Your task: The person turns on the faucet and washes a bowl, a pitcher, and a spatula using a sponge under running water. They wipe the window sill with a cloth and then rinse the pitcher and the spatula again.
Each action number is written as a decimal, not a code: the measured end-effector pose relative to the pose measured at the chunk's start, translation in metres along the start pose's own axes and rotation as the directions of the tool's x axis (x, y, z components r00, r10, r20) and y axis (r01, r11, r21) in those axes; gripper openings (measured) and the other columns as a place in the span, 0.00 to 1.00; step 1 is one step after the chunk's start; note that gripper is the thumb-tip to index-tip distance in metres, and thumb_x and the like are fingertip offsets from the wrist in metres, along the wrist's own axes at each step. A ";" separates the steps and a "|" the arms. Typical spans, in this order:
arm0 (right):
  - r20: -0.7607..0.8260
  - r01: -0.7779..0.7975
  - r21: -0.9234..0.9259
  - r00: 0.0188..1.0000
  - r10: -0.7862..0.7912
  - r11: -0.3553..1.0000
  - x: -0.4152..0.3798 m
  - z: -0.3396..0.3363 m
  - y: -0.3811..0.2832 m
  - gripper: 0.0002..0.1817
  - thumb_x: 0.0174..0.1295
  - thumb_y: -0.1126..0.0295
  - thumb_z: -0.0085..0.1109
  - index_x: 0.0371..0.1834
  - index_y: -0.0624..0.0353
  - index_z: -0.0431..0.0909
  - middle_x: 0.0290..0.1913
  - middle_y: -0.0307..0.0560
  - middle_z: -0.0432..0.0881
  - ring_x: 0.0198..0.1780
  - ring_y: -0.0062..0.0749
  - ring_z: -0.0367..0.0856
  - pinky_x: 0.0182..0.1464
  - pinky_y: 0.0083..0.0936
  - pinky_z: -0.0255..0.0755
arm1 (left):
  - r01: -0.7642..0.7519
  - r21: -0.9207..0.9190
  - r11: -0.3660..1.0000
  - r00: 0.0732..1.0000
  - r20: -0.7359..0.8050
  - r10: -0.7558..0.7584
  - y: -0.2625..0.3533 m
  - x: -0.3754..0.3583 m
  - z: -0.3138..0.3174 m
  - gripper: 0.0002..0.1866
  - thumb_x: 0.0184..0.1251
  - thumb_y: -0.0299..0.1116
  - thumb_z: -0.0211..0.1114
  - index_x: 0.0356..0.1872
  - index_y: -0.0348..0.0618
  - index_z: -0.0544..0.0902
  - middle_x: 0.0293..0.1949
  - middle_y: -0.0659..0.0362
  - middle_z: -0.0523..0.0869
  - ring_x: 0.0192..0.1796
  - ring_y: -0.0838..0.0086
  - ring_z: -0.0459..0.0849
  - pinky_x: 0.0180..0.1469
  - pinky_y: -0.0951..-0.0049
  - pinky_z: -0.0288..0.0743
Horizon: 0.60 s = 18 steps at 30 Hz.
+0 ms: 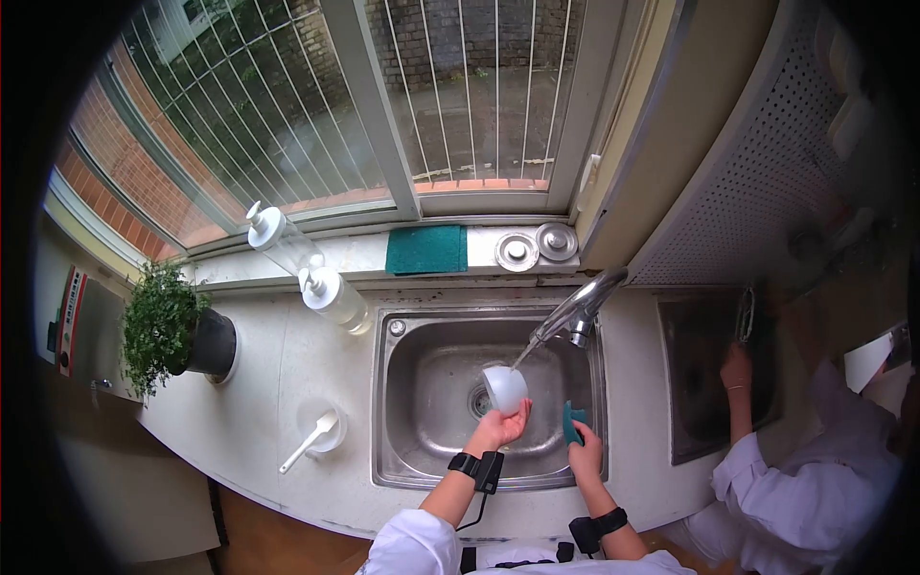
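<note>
My left hand point(503, 422) is closed on a white bowl point(506, 388), which is tilted on its side over the sink point(436, 455). A thin stream of water from the faucet point(580, 307) runs onto the bowl. My right hand point(585, 452) grips a green scouring pad point(573, 422) over the right side of the basin, apart from the bowl. Its fingertips are partly hidden by the pad. Behind the bowl, the round drain point(478, 401) shows at the bottom of the sink.
Left on the counter are a clear container point(326, 443) with a white spoon point(309, 441), a potted plant point(206, 340) and pump bottles point(337, 299). On the sill lie a green cloth point(426, 249) and round metal lids point(517, 251). Dimly at right, a person's hand point(737, 369) hovers over a dark rectangle point(704, 422).
</note>
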State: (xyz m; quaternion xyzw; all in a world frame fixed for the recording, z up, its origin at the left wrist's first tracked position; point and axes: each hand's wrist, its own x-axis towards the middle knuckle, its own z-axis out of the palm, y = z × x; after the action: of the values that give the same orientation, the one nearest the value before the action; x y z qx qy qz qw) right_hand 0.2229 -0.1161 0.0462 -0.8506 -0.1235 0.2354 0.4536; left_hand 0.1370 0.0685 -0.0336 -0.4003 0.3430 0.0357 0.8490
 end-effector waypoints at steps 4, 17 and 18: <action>0.030 -0.053 0.062 0.998 0.051 0.997 0.002 0.005 -0.001 0.25 0.45 0.83 0.45 0.49 0.63 0.79 0.44 0.58 0.83 0.48 0.44 0.81 0.54 0.28 0.69 | 0.007 0.061 0.998 0.996 0.087 -0.013 0.002 0.011 0.041 0.17 0.72 0.29 0.39 0.49 0.23 0.70 0.40 0.41 0.79 0.39 0.57 0.84 0.44 0.68 0.85; 0.188 0.577 -0.493 0.801 -0.568 0.651 0.023 -0.001 -0.089 0.26 0.44 0.80 0.56 0.52 0.54 0.79 0.56 0.36 0.78 0.56 0.41 0.70 0.57 0.36 0.60 | -0.013 0.278 0.961 0.998 -0.057 0.030 -0.028 0.015 0.057 0.15 0.72 0.31 0.40 0.39 0.28 0.73 0.26 0.54 0.77 0.26 0.70 0.78 0.26 0.78 0.76; 0.288 0.697 -0.449 0.705 -0.648 0.558 0.035 0.002 -0.094 0.26 0.44 0.77 0.58 0.52 0.53 0.79 0.56 0.34 0.78 0.56 0.40 0.69 0.56 0.36 0.59 | 0.015 0.368 0.930 0.999 -0.035 -0.003 -0.023 0.014 0.046 0.15 0.72 0.32 0.40 0.34 0.31 0.72 0.21 0.58 0.74 0.20 0.75 0.73 0.20 0.81 0.69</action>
State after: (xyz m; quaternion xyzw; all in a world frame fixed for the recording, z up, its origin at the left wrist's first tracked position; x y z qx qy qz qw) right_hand 0.2520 -0.0472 0.1128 -0.8166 -0.5183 0.0386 0.2511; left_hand 0.1805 0.0826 -0.0065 -0.2362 0.3560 -0.0397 0.9033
